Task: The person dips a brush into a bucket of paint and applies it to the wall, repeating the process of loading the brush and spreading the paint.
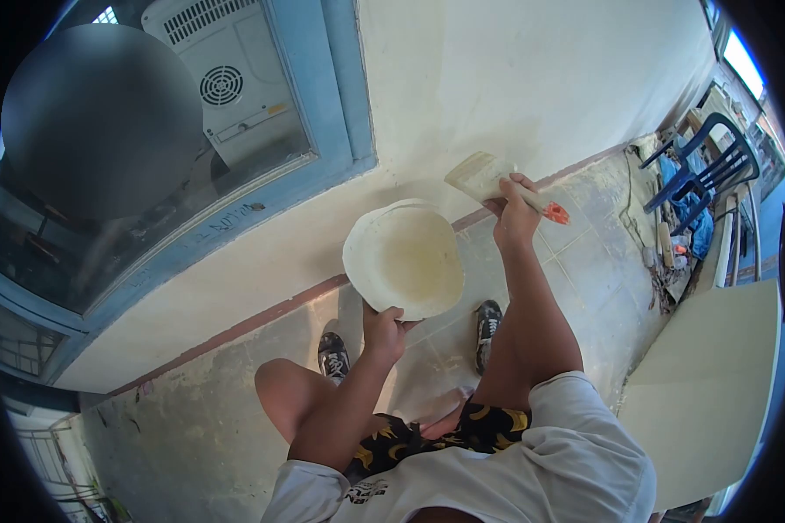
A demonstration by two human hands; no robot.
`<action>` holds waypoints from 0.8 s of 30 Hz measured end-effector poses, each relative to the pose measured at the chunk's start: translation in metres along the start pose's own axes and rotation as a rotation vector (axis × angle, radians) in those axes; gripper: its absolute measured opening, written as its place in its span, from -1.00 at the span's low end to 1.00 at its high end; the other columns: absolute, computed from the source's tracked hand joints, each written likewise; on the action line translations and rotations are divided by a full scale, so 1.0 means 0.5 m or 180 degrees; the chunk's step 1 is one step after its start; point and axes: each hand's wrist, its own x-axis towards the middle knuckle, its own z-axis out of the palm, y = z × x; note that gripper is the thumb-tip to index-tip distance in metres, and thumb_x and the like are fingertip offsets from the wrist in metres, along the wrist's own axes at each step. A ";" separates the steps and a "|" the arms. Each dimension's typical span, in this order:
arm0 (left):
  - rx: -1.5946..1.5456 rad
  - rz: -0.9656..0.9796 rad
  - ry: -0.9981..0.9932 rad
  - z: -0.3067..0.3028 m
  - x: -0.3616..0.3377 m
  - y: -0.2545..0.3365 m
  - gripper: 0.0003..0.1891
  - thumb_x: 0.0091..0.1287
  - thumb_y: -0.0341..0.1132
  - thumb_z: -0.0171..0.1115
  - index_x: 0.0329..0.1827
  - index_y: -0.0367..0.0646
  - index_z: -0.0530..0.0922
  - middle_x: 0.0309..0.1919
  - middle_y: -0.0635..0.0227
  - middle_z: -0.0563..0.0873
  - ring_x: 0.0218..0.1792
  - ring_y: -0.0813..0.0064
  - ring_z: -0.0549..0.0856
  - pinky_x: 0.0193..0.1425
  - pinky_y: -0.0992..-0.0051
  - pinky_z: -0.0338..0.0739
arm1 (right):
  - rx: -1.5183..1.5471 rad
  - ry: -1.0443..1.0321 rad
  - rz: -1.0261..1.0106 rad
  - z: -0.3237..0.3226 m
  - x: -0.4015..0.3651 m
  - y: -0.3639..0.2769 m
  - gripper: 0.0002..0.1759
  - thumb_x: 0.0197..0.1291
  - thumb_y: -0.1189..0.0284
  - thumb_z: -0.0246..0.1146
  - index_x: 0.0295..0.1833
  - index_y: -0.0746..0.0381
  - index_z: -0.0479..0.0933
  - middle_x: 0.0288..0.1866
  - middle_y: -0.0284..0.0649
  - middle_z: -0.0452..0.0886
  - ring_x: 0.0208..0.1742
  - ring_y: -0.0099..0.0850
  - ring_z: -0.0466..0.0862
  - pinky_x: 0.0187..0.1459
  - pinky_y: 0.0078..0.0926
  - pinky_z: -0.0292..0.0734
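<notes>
A pale, wide basin (pixel 414 261) with whitish-yellow residue inside is gripped at its near rim by my left hand (pixel 385 333), thumb over the edge. Up and to the right, my right hand (pixel 516 206) is closed around the handle of a wide paintbrush (pixel 482 174). The brush has pale bristles pointing left toward the wall and a red-orange handle end. Its bristle end is up beside the basin, apart from the rim.
A cream wall (pixel 515 78) with a reddish strip along its base runs beside me. A blue-framed window (pixel 349 87) is at upper left. Dusty tiles (pixel 567 253) lie underfoot. At right are a dark blue plastic chair (pixel 711 166), clutter and a large pale panel (pixel 702 392).
</notes>
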 end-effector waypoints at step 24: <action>0.0102 -0.0037 0.0413 -0.021 0.012 -0.026 -0.25 -0.02 -0.70 -0.16 0.33 0.00 0.03 0.21 0.10 0.30 0.12 -0.03 0.49 -0.03 -0.06 0.60 | 0.0496 -0.0106 -0.0214 0.272 0.001 -0.022 -0.74 0.08 0.64 0.16 -0.09 0.38 0.34 -0.14 -0.03 0.47 -0.22 -0.21 0.62 -0.30 -0.33 0.71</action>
